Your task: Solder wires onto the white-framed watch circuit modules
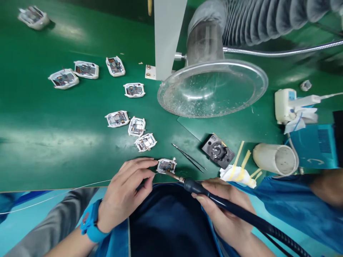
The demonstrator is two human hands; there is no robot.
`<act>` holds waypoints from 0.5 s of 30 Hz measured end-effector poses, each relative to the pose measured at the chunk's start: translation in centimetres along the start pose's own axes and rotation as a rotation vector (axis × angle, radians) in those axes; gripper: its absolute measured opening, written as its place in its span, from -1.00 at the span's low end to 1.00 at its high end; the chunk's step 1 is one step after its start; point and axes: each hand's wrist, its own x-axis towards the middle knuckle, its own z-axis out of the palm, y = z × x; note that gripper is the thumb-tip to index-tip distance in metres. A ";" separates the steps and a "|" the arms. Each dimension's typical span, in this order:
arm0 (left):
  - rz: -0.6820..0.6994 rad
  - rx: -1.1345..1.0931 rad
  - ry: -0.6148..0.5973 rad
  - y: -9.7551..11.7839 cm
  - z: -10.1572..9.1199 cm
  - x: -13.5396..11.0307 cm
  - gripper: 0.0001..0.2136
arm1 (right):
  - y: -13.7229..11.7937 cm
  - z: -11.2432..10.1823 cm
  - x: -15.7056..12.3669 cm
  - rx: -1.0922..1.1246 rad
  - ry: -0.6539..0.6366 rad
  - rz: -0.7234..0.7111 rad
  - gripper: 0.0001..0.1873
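Observation:
My right hand [227, 210] grips a soldering iron [197, 188] by its dark handle, its tip on the circuit board inside a small white watch housing [166, 165]. My left hand [131, 184] pinches a thin solder wire [88, 184] between thumb and forefinger; the wire trails off to the left. Its other fingertips reach the housing's left edge. A blue band is around the left wrist. Just right of the housing lie the tweezers [189, 157]. Beyond my left hand sit more open housings with boards, such as one watch housing [145, 142].
A clear fume hood [213, 89] on a grey hose overhangs the bench. To the right are a black fixture block [218, 150], white tissue [237, 175] with yellow strips, a white cup [276, 159] and a blue box [313, 146]. Another person's blue sleeve [292, 203] is close by.

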 end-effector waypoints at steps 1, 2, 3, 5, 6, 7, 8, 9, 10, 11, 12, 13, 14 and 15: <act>0.005 -0.008 -0.003 0.0 -0.1 0.0 -0.85 | 0.0 0.0 0.0 -0.025 -0.008 0.008 -0.81; 0.009 -0.014 -0.004 0.0 -0.1 0.0 -0.85 | 0.0 -0.1 0.0 -0.042 -0.014 0.011 -0.79; 0.011 -0.018 -0.004 -0.1 -0.2 0.0 -0.85 | 0.0 -0.1 0.0 -0.052 -0.021 0.010 -0.79; 0.011 -0.021 -0.003 -0.1 -0.2 0.0 -0.84 | 0.1 0.0 0.0 -0.045 -0.010 0.005 -0.79; 0.010 -0.020 -0.002 -0.1 -0.2 0.0 -0.84 | 0.1 0.1 0.0 -0.032 0.012 0.002 -0.81; 0.009 -0.020 -0.002 -0.1 -0.1 -0.1 -0.84 | 0.1 0.2 0.0 -0.016 0.035 0.000 -0.83; 0.010 -0.019 -0.001 -0.1 -0.1 -0.1 -0.83 | 0.1 0.3 0.0 -0.001 0.050 0.000 -0.85; 0.011 -0.019 -0.001 -0.1 -0.1 -0.1 -0.83 | 0.1 0.4 0.0 0.010 0.054 0.001 -0.86; 0.012 -0.019 -0.001 -0.2 -0.1 -0.1 -0.84 | 0.2 0.5 0.0 0.014 0.047 0.004 -0.85; 0.012 -0.017 -0.001 -0.2 -0.1 -0.1 -0.84 | 0.2 0.6 0.0 0.011 0.036 0.008 -0.83; 0.012 -0.015 -0.002 -0.2 -0.1 -0.1 -0.84 | 0.2 0.6 0.0 0.006 0.025 0.009 -0.81; 0.012 -0.011 -0.003 -0.1 -0.1 -0.1 -0.85 | 0.2 0.6 0.0 -0.002 0.021 0.007 -0.79; 0.012 -0.007 -0.005 -0.1 -0.1 -0.1 -0.85 | 0.2 0.6 0.1 -0.014 0.021 0.004 -0.77; 0.013 -0.004 -0.006 -0.1 -0.1 -0.1 -0.85 | 0.2 0.6 0.1 -0.029 0.023 0.001 -0.75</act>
